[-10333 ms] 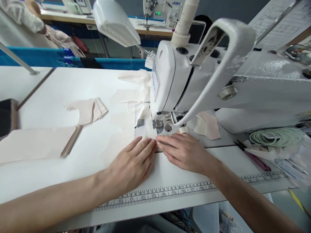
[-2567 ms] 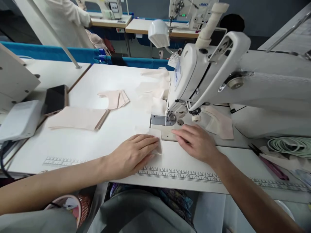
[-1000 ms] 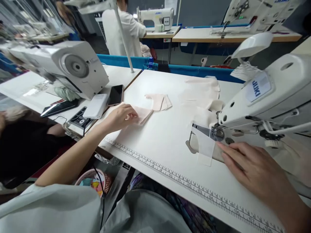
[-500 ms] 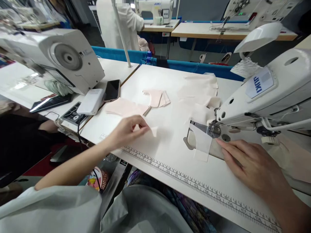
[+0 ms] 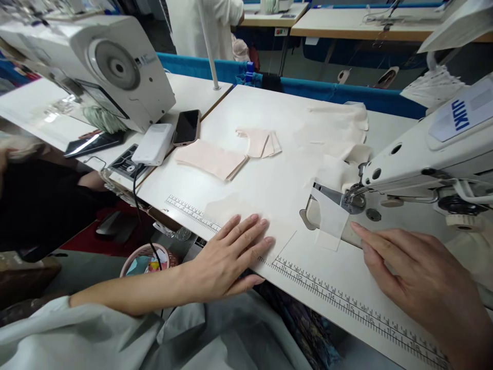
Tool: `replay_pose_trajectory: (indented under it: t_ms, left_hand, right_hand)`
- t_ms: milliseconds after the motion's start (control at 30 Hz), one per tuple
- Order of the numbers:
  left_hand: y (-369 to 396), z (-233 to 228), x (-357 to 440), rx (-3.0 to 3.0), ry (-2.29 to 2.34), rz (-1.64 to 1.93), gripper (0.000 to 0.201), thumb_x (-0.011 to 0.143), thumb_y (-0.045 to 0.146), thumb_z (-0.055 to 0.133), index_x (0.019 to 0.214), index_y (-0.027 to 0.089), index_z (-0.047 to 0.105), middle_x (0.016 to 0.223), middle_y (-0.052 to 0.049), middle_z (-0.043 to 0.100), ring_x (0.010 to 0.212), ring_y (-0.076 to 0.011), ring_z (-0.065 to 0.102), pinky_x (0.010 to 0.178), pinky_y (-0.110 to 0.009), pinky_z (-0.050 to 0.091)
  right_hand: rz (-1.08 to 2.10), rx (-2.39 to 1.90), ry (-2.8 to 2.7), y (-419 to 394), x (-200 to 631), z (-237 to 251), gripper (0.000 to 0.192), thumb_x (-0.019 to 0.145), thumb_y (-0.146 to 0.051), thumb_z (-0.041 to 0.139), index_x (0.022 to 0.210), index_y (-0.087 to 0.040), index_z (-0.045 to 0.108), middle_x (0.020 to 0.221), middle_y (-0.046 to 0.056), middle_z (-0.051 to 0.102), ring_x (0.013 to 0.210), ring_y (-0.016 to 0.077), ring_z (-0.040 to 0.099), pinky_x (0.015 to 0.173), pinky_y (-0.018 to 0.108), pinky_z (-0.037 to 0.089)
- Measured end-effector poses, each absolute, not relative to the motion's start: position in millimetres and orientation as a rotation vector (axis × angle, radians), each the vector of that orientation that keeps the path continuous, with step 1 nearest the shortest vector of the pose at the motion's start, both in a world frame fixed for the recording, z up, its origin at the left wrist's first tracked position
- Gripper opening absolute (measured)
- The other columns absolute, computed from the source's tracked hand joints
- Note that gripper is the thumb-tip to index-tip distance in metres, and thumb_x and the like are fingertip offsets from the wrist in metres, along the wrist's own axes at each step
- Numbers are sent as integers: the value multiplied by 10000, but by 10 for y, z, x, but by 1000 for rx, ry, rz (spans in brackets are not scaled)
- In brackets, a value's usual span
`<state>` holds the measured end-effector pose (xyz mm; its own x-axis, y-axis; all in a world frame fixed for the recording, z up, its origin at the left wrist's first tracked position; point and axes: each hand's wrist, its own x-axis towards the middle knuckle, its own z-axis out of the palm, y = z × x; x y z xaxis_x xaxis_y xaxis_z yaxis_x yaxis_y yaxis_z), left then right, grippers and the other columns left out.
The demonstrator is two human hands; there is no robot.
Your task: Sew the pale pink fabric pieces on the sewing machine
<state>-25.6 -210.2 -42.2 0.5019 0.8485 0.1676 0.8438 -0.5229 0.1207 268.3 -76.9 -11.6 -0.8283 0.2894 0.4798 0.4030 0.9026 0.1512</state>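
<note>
My left hand (image 5: 241, 252) lies flat at the table's front edge, fingers stretched out, over a pale, thin fabric piece (image 5: 227, 208) that blends into the white tabletop. My right hand (image 5: 412, 267) rests beside the sewing machine's needle area (image 5: 354, 198), index finger extended and thumb apart, with nothing visible between them. Just left of its fingertips, a small sheer white fabric piece (image 5: 331, 221) lies over the metal plate by the presser foot. Farther back on the table are a stack of pale pink cut pieces (image 5: 211, 158) and a smaller curved pink stack (image 5: 264, 143).
Crumpled pale fabric (image 5: 335, 128) lies behind the needle area. At left are a phone (image 5: 187, 127), a white power bank-like box (image 5: 154, 144) and another sewing machine (image 5: 115, 67). A printed ruler (image 5: 346, 303) runs along the front edge. A person in white (image 5: 200, 31) works beyond.
My left hand has come down and toward the front edge, from a bent-fingered pose holding a thin pale piece to lying flat. My right hand stays by the needle. The camera view has tilted downward.
</note>
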Motion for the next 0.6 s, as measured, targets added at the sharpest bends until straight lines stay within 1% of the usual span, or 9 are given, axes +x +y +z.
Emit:
replay_pose_trajectory:
  t_ms: [100,167,233,367,500,600]
  left_hand:
    - [-1977,-363,-259,2677,1498,531,478,1007,330,405,1415,84,372,1448,-162,472,1413,-278,347,1153,-481,332]
    - [-1890,-328,-240,2688,1453,650,394,996,273,438,1339,80,448,1373,-157,548,1348,-255,439,1114,-440,396]
    - [-1818,-310,-214,2720,1383,674,351,990,266,455,1295,97,492,1350,-146,572,1309,-247,485,1088,-427,426]
    - [-1685,-299,-203,2739,1352,674,329,994,229,441,1298,115,496,1341,-129,585,1277,-238,517,1069,-427,448]
    - [-1554,-230,-237,2710,1415,719,313,968,171,482,1276,125,515,1262,-139,621,1198,-258,561,955,-439,513]
    - [-1569,-173,-288,2711,1302,676,330,944,206,547,1267,140,533,1228,-136,629,1146,-254,583,916,-417,522]
  right_hand:
    - [-329,-493,-2620,-791,2669,-126,179,908,-60,538,1030,-166,615,846,81,702,776,211,615,680,370,431]
    - [-307,-501,-2615,-791,2678,-143,203,908,-69,551,1071,-175,606,859,77,704,793,209,625,694,368,439]
    - [-288,-520,-2599,-785,2701,-168,246,900,-67,567,1121,-172,593,872,81,705,797,210,628,696,368,442]
    - [-303,-573,-2592,-785,2752,-226,338,886,-70,593,1213,-148,560,894,77,701,805,202,626,719,359,455]
    - [-299,-634,-2597,-810,2774,-247,333,911,-91,548,1241,-126,550,886,65,680,809,187,616,738,336,461]
    - [-290,-688,-2571,-814,2793,-236,334,904,-81,539,1232,-135,559,864,50,667,800,180,614,743,326,460]
